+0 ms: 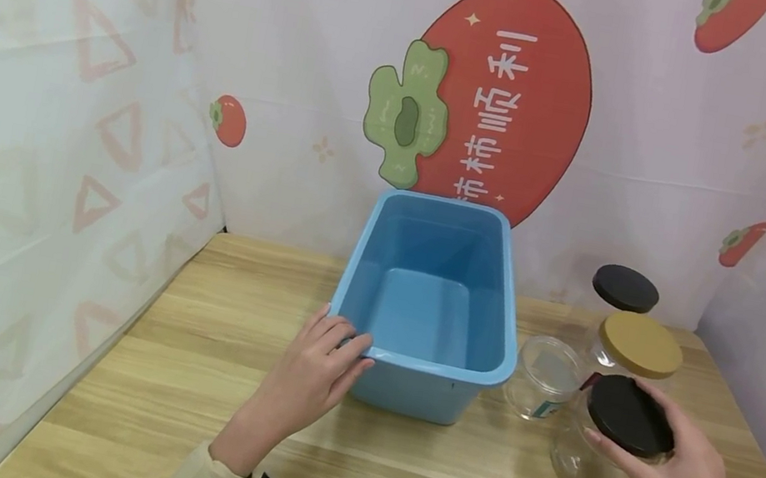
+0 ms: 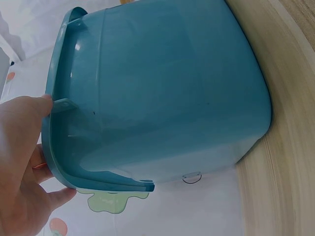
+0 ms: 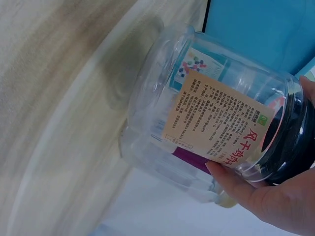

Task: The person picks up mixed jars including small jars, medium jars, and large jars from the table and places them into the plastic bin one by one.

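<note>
A blue plastic bin (image 1: 405, 378) stands on the wooden table, its inside bare. My left hand (image 1: 325, 360) grips the near left corner of its rim, and in the left wrist view the thumb and fingers lie around that rim (image 2: 56, 162). At the right, my right hand (image 1: 686, 472) holds a clear jar (image 1: 585, 463) by its black lid (image 1: 630, 416), thumb on the near side and fingers on the far side. A printed paper label (image 3: 214, 118) shows on this jar in the right wrist view.
Between the bin and the held jar sits a small clear tub (image 1: 546, 376). Behind stand a jar with a tan lid (image 1: 642, 344) and another with a black lid (image 1: 626, 288). A patterned cloth (image 1: 269, 194) hangs along the table's back edge; a white cloth (image 1: 45, 259) borders the left.
</note>
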The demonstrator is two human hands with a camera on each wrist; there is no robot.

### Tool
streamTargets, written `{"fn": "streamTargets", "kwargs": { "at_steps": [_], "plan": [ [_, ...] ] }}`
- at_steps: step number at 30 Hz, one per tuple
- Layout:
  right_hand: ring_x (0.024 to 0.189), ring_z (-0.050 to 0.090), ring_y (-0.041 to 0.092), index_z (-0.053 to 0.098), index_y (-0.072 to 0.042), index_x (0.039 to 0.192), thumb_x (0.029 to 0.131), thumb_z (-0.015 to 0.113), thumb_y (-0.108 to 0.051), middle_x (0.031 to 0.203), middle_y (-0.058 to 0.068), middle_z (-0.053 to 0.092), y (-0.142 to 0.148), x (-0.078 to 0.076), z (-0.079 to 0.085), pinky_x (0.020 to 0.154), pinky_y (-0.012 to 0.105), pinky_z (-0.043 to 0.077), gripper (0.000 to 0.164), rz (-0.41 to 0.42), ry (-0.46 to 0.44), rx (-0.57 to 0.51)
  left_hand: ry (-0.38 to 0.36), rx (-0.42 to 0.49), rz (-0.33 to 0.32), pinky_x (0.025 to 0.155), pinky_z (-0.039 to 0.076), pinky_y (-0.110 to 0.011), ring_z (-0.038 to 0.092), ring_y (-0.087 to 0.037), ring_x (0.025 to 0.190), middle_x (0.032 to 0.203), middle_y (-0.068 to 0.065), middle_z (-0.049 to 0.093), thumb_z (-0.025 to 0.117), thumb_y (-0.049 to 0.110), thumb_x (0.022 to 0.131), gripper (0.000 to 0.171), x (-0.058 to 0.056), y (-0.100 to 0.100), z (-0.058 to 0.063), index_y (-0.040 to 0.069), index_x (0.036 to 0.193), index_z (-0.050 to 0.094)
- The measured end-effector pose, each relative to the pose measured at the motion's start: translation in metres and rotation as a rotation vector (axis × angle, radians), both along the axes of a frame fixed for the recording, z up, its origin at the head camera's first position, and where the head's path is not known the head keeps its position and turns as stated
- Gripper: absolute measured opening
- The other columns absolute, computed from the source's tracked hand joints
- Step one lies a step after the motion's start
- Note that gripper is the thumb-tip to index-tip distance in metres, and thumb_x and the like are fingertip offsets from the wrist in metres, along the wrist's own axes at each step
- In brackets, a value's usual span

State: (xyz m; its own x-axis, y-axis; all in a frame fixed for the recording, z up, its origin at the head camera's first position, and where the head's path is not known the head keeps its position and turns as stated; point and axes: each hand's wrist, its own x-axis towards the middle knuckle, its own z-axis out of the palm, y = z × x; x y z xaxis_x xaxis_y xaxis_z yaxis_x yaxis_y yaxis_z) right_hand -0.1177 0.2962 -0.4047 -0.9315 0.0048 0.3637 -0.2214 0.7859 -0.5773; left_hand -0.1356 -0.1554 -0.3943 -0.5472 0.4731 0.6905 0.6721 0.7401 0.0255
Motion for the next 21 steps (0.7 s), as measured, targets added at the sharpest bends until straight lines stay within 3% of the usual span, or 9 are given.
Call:
{"fn": "streamTargets", "kwargs": {
  "at_steps": [7, 21],
  "plan": [
    [0.098, 0.033, -0.025, 0.054, -0.004, 0.149, 0.069, 0.101, -0.024, 0.13, 0.032, 0.062, -0.001, -0.001, 0.009, 0.067, 0.007, 0.032, 0.095, 0.028, 0.0, 0.024, 0.0, 0.002, 0.002, 0.108, 0.05, -0.062, 0.063, -0.026, 0.101, 0.098, -0.006, 0.067, 0.031, 0.041, 0.116, 0.054, 0.001, 0.0, 0.0, 0.008, 0.111, 0.074],
    [0.101, 0.035, -0.028, 0.058, -0.003, 0.145, 0.065, 0.102, -0.022, 0.128, 0.028, 0.066, -0.001, -0.006, 0.027, 0.068, 0.003, 0.033, 0.094, 0.093, 0.047, 0.065, -0.002, 0.015, -0.006, 0.108, 0.05, -0.063, 0.063, -0.027, 0.1, 0.098, -0.006, 0.067, 0.032, 0.041, 0.116, 0.053, 0.0, 0.001, -0.001, 0.009, 0.109, 0.074]
  ]
}}
